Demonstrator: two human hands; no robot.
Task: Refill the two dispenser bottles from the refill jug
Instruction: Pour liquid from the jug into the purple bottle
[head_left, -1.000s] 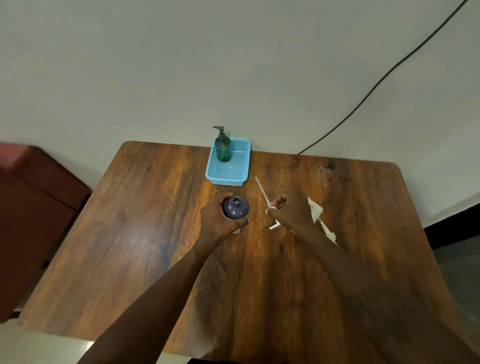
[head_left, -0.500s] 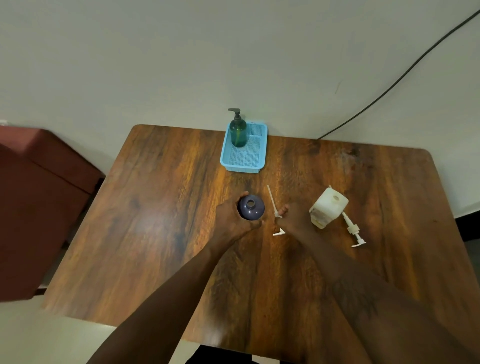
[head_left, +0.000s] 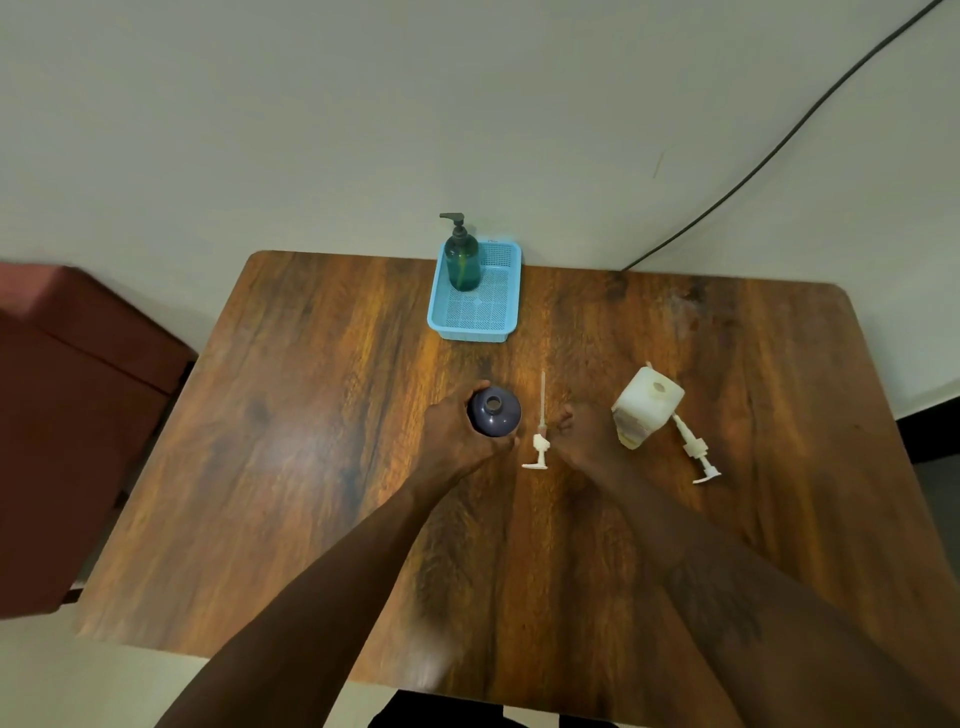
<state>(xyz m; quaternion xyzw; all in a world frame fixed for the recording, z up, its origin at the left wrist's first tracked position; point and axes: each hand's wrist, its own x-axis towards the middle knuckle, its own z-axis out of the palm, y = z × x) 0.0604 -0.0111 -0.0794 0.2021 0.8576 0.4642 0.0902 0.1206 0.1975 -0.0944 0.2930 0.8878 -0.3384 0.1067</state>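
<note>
The left hand wraps round the uncapped dark purple bottle, upright mid-table. The right hand rests loosely curled, holding nothing, just beside a white pump lying flat. Further right stands an open white bottle with a second pump beside it. A green pump bottle stands in a blue mesh basket at the far edge of the glossy wooden table.

No text or label is legible — anywhere.

Wooden table, blue basket at back, open purple bottle, white bottle, 2 loose pumps
</note>
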